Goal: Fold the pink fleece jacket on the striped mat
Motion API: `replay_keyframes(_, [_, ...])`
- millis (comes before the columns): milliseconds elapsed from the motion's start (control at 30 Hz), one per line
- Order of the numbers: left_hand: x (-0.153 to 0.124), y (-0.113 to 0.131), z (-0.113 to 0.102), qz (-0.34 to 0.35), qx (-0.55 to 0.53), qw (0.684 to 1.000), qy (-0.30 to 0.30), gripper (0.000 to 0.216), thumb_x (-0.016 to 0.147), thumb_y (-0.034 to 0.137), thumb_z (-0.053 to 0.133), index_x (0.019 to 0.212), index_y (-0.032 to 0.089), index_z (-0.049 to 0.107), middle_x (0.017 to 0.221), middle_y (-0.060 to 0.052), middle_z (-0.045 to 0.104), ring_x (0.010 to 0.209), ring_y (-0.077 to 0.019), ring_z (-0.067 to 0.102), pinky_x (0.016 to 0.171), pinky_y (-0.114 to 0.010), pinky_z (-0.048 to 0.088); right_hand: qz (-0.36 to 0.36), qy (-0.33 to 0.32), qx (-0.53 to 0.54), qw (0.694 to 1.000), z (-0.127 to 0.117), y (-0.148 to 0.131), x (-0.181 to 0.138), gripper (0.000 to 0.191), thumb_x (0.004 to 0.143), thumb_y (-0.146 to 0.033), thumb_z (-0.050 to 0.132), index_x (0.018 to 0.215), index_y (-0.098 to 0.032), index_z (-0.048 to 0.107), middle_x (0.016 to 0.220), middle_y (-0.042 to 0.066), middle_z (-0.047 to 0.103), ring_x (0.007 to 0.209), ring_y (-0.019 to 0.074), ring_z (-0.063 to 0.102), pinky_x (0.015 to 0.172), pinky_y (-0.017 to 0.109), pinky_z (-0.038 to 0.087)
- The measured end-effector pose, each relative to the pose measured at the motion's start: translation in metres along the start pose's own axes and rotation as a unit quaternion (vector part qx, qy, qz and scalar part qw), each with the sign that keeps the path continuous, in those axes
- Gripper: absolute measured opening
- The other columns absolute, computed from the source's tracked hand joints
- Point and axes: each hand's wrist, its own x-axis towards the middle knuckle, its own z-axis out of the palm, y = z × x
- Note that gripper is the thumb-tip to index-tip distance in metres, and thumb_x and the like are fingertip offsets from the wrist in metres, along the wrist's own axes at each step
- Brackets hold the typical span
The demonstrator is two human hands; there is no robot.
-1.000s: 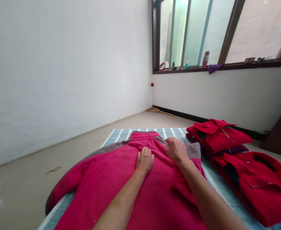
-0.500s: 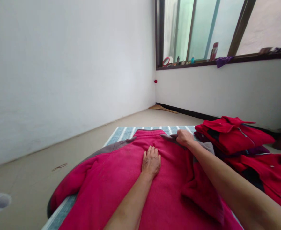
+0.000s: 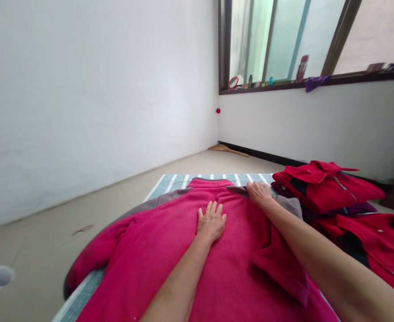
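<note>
Okay, left hand (image 3: 212, 221) was spread flat, pressing the pink fleece jacket (image 3: 170, 250) mid-mat (image 3: 170, 182). Right hand (image 3: 259, 193) was curled on its grey shoulder panel (image 3: 289, 205) near the far edge; couldn't tell if it was pinching. Looked like the flattening stage. Next move would need the doubled-over right sleeve (image 3: 280, 264) kept square. Folded red jackets (image 3: 324, 185) sat at the right edge. No readable labels.

Striped mat (image 3: 173, 182) under pink fleece jacket (image 3: 170, 250), folded red garments (image 3: 327, 185) alongside
</note>
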Motion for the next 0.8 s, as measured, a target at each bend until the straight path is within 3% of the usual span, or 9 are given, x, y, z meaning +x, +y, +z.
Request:
replay_keyframes(67, [-0.001,0.001,0.000,0.002,-0.002,1.000,0.005,0.049,0.094,0.039,0.032,0.140,0.023,0.039,0.150,-0.009,0.032,0.141,-0.0247,0.020,0.110,-0.058,0.016,-0.031,0.018,0.007,0.999,-0.001,-0.016,-0.007,0.034,0.092,-0.010,0.031,0.112,-0.008,0.058,0.113,0.024,0.059,0.108,0.0305,0.054,0.087,0.043,0.039])
replay_keyframes(233, [-0.001,0.002,-0.001,-0.034,0.008,0.998,0.056,0.061,0.089,0.041,0.044,0.143,0.015,0.032,0.155,-0.015,0.016,0.142,-0.0264,0.014,0.112,-0.048,0.018,-0.138,-0.008,0.054,0.989,0.017,-0.045,-0.023,0.031,0.091,-0.025,0.043,0.118,-0.019,0.056,0.123,0.012,0.057,0.116,0.0230,0.049,0.097,0.036,0.033])
replay_keyframes(400, [-0.001,0.002,-0.003,-0.041,0.007,0.999,0.006,0.061,0.091,0.044,0.037,0.143,0.012,0.033,0.153,-0.015,0.023,0.142,-0.0249,0.017,0.113,-0.046,0.018,-0.114,-0.044,0.084,0.989,0.041,-0.039,-0.025,0.049,0.095,-0.043,0.033,0.136,-0.018,0.042,0.143,0.013,0.040,0.130,0.0248,0.036,0.102,0.042,0.029])
replay_keyframes(567, [0.004,-0.001,-0.011,-0.051,0.010,0.999,-0.009,0.063,0.090,0.045,0.038,0.143,0.013,0.032,0.153,-0.011,0.025,0.141,-0.0216,0.021,0.112,-0.041,0.022,-0.088,-0.048,0.100,0.990,0.043,-0.047,-0.034,0.059,0.094,-0.047,0.030,0.144,-0.015,0.031,0.152,0.015,0.023,0.140,0.0287,0.016,0.109,0.046,0.015])
replay_keyframes(667, [0.012,-0.018,-0.026,-0.079,0.021,0.997,0.009,0.063,0.091,0.044,0.036,0.144,0.010,0.030,0.153,-0.013,0.023,0.141,-0.0215,0.019,0.112,-0.038,0.022,-0.081,-0.054,0.110,0.989,0.044,-0.055,-0.043,0.064,0.093,-0.055,0.026,0.146,-0.019,0.028,0.154,0.013,0.021,0.141,0.0292,0.012,0.110,0.048,0.009])
replay_keyframes(800, [0.020,-0.057,-0.039,-0.132,0.040,0.990,0.013,0.067,0.091,0.051,0.032,0.144,0.010,0.031,0.153,-0.015,0.021,0.142,-0.0288,0.012,0.113,-0.050,0.013,-0.068,-0.082,0.120,0.987,0.049,-0.055,-0.048,0.070,0.089,-0.064,0.025,0.145,-0.022,0.030,0.153,0.013,0.023,0.141,0.0317,0.014,0.109,0.055,0.009])
